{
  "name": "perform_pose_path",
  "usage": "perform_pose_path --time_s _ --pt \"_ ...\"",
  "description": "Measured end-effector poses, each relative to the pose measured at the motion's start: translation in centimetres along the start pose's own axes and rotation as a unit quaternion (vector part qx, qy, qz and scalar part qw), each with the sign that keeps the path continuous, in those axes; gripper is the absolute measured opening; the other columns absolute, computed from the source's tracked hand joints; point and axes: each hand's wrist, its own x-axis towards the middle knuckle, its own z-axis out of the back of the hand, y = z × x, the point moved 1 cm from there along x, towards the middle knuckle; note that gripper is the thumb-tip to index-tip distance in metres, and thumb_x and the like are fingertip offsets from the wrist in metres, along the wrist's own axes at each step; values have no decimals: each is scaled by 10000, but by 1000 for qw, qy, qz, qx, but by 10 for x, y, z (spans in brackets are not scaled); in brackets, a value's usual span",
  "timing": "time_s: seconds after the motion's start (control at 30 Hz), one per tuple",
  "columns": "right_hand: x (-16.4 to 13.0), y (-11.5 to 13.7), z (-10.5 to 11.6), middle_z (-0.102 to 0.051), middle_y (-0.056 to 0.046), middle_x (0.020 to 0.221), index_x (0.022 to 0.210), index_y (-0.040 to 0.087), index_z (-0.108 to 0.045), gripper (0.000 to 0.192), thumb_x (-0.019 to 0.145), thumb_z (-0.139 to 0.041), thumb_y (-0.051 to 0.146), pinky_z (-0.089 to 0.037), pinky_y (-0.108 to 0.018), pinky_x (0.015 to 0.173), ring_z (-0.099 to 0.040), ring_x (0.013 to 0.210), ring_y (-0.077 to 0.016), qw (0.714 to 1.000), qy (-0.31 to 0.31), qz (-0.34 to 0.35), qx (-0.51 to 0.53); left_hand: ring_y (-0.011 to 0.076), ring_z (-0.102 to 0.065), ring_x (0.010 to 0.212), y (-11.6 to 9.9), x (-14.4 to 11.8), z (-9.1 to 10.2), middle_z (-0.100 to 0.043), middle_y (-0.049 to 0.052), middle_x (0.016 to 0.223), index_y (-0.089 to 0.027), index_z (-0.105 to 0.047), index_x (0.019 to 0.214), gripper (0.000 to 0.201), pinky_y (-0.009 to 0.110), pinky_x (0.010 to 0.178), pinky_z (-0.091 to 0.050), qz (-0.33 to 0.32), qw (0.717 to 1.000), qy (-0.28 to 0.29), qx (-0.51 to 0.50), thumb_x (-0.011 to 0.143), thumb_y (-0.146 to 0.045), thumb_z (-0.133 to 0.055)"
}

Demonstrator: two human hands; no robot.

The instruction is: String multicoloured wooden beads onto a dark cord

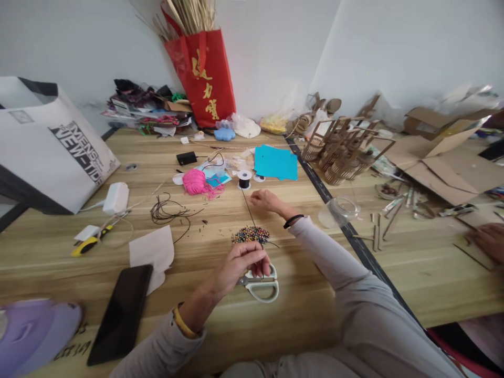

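Note:
My left hand (244,261) is closed, thumb and fingers pinching a black cord (250,212). The cord runs taut from a white spool wound with black cord (244,181) down to this hand. My right hand (268,202) hangs just right of the cord, below the spool, its fingers curled together; what they hold, if anything, is hidden. Between the hands lies a pile of small multicoloured beads (248,234). White-handled scissors (264,293) rest on the table under my left hand, partly covered by it.
Left are a black phone (121,315), white paper (151,254), a yellow cutter (88,244) and loose black cord (167,211). Pink yarn (194,181) and blue sheets (275,163) lie farther back. Right stand bamboo pieces (338,149), a clear container (343,210) and another person's hand (490,240).

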Motion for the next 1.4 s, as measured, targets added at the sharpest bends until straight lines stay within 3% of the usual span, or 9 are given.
perform_pose_path --time_s 0.13,0.2,0.27,0.33,0.4,0.63,1.0,1.17,1.4 --pt "-21 26 -5 -732 -92 845 1002 119 -630 367 990 -298 274 -514 -204 649 -681 701 -118 989 42 -2 143 95 -529 524 3 2 -1 -664 54 622 -119 -612 690 297 207 541 -392 1 1000 2 11 777 -401 -645" --pt "-34 37 -7 -726 -106 873 1000 122 -619 345 982 -327 306 -534 -232 665 -683 714 -127 913 73 -38 400 95 -531 524 5 2 -1 -674 56 629 -121 -616 700 294 206 537 -388 5 1000 1 10 773 -404 -647" --pt "-48 46 -6 -713 -73 808 977 135 -619 278 962 -381 277 -534 -231 661 -665 677 -113 835 102 -63 538 100 -537 534 7 2 1 -689 69 650 -118 -634 723 301 208 534 -386 8 1000 2 8 769 -415 -650" --pt "-61 53 -3 -681 -37 727 946 136 -620 235 945 -418 255 -517 -211 618 -631 606 -95 788 117 -82 598 112 -557 561 9 2 3 -713 97 717 -109 -668 779 325 214 533 -388 14 1000 2 5 766 -433 -647" --pt "-75 58 1 -639 -9 664 917 134 -623 209 927 -459 264 -501 -200 578 -601 555 -86 771 115 -81 621 128 -579 595 11 1 8 -728 127 817 -100 -696 856 363 223 533 -390 23 1000 -6 2 760 -447 -647" --pt "-122 76 16 -518 48 552 797 144 -617 278 872 -555 404 -404 -185 457 -485 454 -69 844 84 0 529 134 -587 645 13 7 34 -722 136 928 -110 -727 899 306 222 550 -388 -12 995 -102 -22 770 -380 -661" --pt "-175 93 14 -435 38 556 692 147 -544 390 945 -440 426 -289 -209 474 -369 500 -75 960 96 74 253 95 -549 511 -10 33 39 -638 51 653 -87 -675 875 261 187 475 -416 19 966 -70 -250 923 -217 -455" --pt "-203 93 41 -387 40 599 723 151 -548 352 951 -439 396 -252 -215 486 -328 542 -77 974 40 44 219 80 -497 457 -10 34 55 -506 -4 513 -85 -624 716 292 166 432 -391 -5 943 -112 -312 926 -168 -439" --pt "-243 86 77 -469 6 620 774 165 -608 290 938 -502 380 -295 -234 491 -418 566 -104 965 -98 -15 242 84 -494 439 -11 28 85 -511 2 507 -96 -596 705 352 174 420 -399 -29 927 -187 -323 948 -142 -346"
